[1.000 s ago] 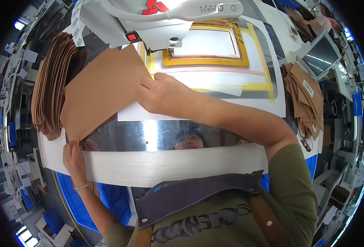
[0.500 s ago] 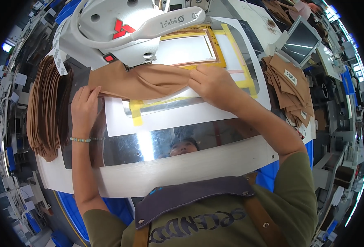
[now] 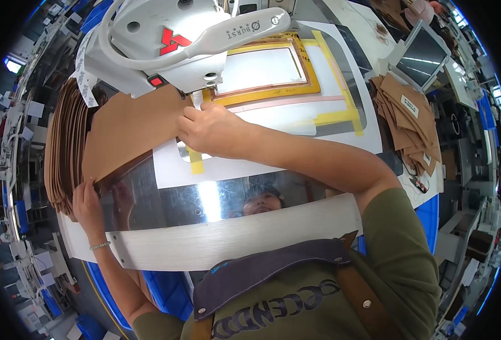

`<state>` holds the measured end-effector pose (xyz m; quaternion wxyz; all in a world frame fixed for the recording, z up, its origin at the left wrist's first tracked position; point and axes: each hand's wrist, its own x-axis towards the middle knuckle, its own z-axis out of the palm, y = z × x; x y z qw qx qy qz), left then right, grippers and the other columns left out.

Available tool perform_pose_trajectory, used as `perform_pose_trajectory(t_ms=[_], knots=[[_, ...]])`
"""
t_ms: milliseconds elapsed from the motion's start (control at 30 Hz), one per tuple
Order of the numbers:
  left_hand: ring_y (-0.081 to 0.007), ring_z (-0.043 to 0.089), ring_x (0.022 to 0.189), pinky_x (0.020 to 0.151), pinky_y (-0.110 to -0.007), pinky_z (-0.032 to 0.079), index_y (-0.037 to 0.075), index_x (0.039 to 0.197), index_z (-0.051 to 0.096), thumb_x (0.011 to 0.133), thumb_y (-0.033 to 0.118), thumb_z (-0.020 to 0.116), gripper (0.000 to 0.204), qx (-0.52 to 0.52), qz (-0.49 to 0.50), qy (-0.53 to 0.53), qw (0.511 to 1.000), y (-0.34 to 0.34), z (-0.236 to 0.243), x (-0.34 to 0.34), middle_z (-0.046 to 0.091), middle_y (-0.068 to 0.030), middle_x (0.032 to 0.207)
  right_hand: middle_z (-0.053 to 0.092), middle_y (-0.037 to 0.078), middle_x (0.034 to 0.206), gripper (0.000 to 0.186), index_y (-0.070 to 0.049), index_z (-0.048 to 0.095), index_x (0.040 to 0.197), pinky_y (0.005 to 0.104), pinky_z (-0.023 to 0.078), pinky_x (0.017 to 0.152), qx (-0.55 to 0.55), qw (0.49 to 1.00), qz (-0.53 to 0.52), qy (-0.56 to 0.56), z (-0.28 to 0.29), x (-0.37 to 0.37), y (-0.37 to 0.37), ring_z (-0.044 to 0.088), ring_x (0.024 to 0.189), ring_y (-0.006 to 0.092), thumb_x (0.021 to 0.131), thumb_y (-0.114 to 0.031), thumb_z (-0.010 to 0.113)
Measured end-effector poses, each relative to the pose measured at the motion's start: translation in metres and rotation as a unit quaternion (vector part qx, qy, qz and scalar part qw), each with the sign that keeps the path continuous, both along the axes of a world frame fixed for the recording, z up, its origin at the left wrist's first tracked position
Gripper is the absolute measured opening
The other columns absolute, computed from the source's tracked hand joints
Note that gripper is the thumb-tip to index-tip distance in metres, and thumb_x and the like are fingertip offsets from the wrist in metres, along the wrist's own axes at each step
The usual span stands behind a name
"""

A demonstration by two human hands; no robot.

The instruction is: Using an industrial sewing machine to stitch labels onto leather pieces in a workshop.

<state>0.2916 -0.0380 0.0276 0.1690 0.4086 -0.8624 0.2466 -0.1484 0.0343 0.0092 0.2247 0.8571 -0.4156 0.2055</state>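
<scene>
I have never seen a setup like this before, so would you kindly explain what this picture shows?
There is no robot here: these are a person's own bare hands, seen from above by a wide fisheye camera on their head, which makes straight edges look bent. The left hand holds the near-left corner of a flat brown cloth-like panel, and the right hand grips its right edge. The large white machine head with a red emblem hides part of the panel. On the work surface lie a shiny metal plate, a white sheet and a yellow rectangular frame. Brown folded pieces are stacked at the left; more brown pieces with white labels lie at the right.
</scene>
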Motion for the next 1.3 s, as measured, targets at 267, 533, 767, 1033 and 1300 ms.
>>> perform_pose_trajectory(t_ms=[267, 533, 767, 1033, 1300], knots=[[-0.0327, 0.07, 0.1, 0.086, -0.043, 0.057, 0.0, 0.107, 0.072, 0.093, -0.001, 0.073, 0.015, 0.103, -0.032, 0.088, 0.99, 0.003, -0.02, -0.031, 0.073, -0.0123, 0.106, 0.06, 0.001, 0.09, 0.008, -0.012, 0.068, 0.08, 0.0304, 0.054, 0.07, -0.011, 1.0, -0.015, 0.01, 0.0, -0.038, 0.01, 0.064, 0.091, 0.0174, 0.079, -0.013, 0.076], [-0.03, 0.069, 0.094, 0.082, -0.041, 0.057, 0.001, 0.108, 0.075, 0.085, -0.001, 0.072, 0.023, 0.102, -0.202, 0.088, 0.97, -0.023, -0.011, -0.153, 0.072, -0.0099, 0.102, 0.061, 0.003, 0.09, 0.008, -0.01, 0.066, 0.076, 0.0307, 0.055, 0.073, 0.025, 0.995, -0.074, 0.054, 0.023, -0.139, 0.073, 0.064, 0.091, 0.0187, 0.079, -0.008, 0.072], [-0.0261, 0.069, 0.093, 0.081, -0.038, 0.056, 0.002, 0.109, 0.076, 0.084, 0.002, 0.071, 0.026, 0.11, -0.322, 0.055, 0.939, -0.029, -0.01, -0.246, 0.071, -0.0082, 0.103, 0.064, 0.005, 0.094, 0.009, -0.006, 0.067, 0.085, 0.034, 0.055, 0.072, 0.044, 0.976, -0.177, 0.123, 0.032, -0.221, 0.119, 0.066, 0.091, 0.0213, 0.078, -0.005, 0.072], [-0.0325, 0.065, 0.121, 0.102, -0.043, 0.053, 0.005, 0.129, 0.075, 0.092, 0.004, 0.07, 0.037, 0.157, -0.28, 0.036, 0.946, -0.006, -0.01, -0.246, 0.069, -0.0119, 0.128, 0.069, 0.01, 0.128, 0.026, -0.005, 0.073, 0.122, 0.0411, 0.056, 0.1, 0.083, 0.952, -0.285, -0.073, 0.019, -0.23, 0.147, 0.065, 0.123, 0.0285, 0.099, -0.018, 0.071], [-0.0413, 0.034, 0.159, 0.129, -0.052, 0.032, 0.011, 0.155, 0.062, 0.1, 0.013, 0.068, 0.056, 0.259, -0.177, 0.049, 0.948, 0.006, -0.019, -0.241, 0.049, -0.0162, 0.166, 0.045, 0.012, 0.17, 0.052, -0.008, 0.063, 0.152, 0.0506, 0.03, 0.129, 0.169, 0.925, -0.324, -0.101, -0.001, -0.237, 0.164, 0.035, 0.159, 0.0341, 0.111, -0.04, 0.059]])
